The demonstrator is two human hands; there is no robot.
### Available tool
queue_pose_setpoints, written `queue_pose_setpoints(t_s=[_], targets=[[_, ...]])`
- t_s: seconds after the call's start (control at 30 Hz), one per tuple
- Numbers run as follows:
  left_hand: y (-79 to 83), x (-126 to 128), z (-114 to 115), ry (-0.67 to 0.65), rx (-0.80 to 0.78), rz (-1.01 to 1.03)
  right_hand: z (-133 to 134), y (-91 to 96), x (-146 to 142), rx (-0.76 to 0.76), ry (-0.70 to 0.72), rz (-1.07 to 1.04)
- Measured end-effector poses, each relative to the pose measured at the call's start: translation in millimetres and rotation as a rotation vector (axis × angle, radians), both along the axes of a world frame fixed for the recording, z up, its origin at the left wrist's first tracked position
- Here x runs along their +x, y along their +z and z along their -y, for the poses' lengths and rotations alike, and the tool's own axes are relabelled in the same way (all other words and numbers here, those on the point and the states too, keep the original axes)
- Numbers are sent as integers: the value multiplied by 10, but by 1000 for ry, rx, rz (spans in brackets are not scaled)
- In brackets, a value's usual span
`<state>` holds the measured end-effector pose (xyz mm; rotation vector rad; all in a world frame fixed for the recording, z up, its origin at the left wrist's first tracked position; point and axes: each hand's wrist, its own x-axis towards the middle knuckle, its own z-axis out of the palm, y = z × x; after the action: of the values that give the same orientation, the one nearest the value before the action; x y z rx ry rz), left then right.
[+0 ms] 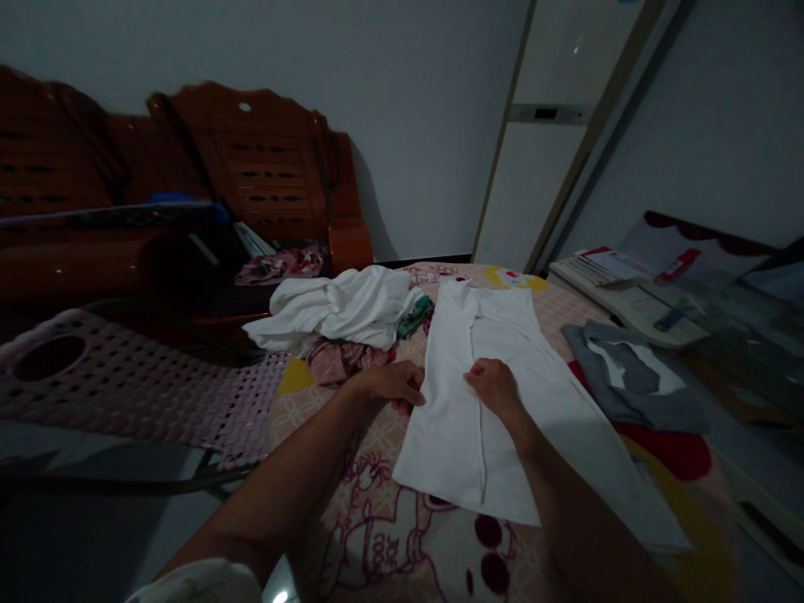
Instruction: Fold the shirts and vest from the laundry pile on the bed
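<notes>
A white garment (449, 435) lies spread on the patterned cloth in front of me, its left part folded over so that a long edge runs down its middle. Whether it is a shirt or trousers I cannot tell. My left hand (402, 387) is closed in a pinch at the garment's left edge. On the fold's inner edge, my right hand (495, 383) has its fingers pressed together, pinching the fabric. Part of the garment's right side passes behind my right forearm.
A rumpled white cloth (345, 306) lies heaped over a brownish-pink cloth (342, 362) at the left. Folded grey clothing (628, 394) rests on red fabric (675, 450) at the right. A woven chair (188, 394) and wooden bench (251, 167) stand left; a tall white cabinet unit (533, 180) stands behind.
</notes>
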<state>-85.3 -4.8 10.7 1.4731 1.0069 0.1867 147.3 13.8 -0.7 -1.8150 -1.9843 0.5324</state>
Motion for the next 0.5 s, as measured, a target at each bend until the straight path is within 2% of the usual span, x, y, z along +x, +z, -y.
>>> queue_pose_setpoints(t_s=[0.2,0.33,0.4,0.5], targets=[[-2,-49,11,-93,-52,-94,-6,4,11,-13,12,-13],[71,-49,49,-94,13,-202,-16,12,41,-31,54,-43],[89,-44,42,-47,100,-230,-12,39,57,-78,75,-65],[48,-31,-39,201,354,-270,9,104,67,-202,108,-99]])
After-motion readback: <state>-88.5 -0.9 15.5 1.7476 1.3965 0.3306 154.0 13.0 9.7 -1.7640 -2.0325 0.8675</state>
